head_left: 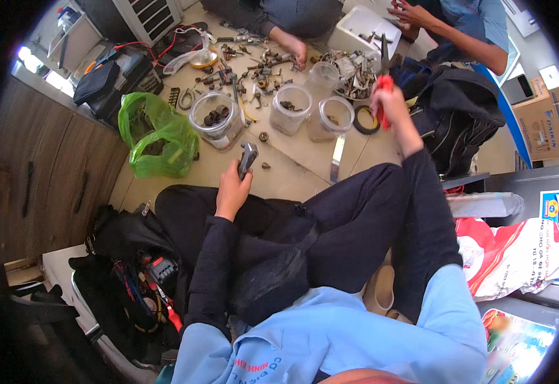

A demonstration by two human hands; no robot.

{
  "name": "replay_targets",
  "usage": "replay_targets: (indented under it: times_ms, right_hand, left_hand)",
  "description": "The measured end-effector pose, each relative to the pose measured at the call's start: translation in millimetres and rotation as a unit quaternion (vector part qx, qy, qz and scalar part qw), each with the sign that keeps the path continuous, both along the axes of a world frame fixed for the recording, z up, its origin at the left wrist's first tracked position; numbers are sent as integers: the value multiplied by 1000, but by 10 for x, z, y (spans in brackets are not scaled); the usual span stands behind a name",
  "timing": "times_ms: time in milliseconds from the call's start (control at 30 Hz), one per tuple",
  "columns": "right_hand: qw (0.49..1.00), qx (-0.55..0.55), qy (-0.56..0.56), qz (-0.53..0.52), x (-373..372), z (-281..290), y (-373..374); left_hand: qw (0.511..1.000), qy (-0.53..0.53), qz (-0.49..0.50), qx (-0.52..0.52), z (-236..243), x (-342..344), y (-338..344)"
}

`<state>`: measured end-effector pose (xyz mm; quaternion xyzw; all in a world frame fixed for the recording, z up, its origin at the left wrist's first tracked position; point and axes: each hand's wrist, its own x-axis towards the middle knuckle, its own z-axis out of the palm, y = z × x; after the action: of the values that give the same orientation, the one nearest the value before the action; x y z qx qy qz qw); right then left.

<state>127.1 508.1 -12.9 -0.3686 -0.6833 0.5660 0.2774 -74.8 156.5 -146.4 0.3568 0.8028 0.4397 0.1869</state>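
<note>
My left hand (232,192) is closed around a dark grey metal hand tool (248,156) with a blocky head; its exact kind does not show. Stretched out to the right, my right hand (391,104) grips red-handled pliers (384,82), their long dark jaws pointing away from me. Ahead of my left hand stands a clear plastic jar (217,133) with brown metal fittings inside. Two more jars, a middle one (290,121) and a right one (331,128), hold small parts. A loose fitting (264,136) lies on the floor near the left hand's tool.
Scattered metal parts (260,73) cover the far floor, beside a person's bare foot (292,50). A green plastic bag (154,141) sits left, a black backpack (455,115) right. Another person's hand (411,14) is at far right. A tape roll (366,120) lies near the jars.
</note>
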Motion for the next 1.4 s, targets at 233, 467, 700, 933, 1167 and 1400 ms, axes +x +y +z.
replay_targets:
  times_ms: [233, 467, 700, 933, 1167, 1400]
  right_hand:
    - [808, 131, -560, -130, -493, -151, 2505]
    - [977, 0, -171, -124, -273, -628, 2089]
    - [971, 235, 7, 32, 248, -526, -384]
    - [855, 389, -216, 266, 88, -102, -1397]
    - [967, 146, -34, 208, 119, 9, -1554]
    - [731, -143, 590, 313, -51, 2013, -2501]
  left_hand:
    - [995, 20, 10, -96, -169, -29, -42]
    - [962, 113, -47, -245, -249, 34, 113]
    - [983, 35, -78, -162, -484, -126, 69]
    - [929, 275, 125, -214, -453, -858, 181]
    - [901, 304, 51, -306, -537, -789, 284]
    - [884, 314, 89, -334, -618, -710, 88]
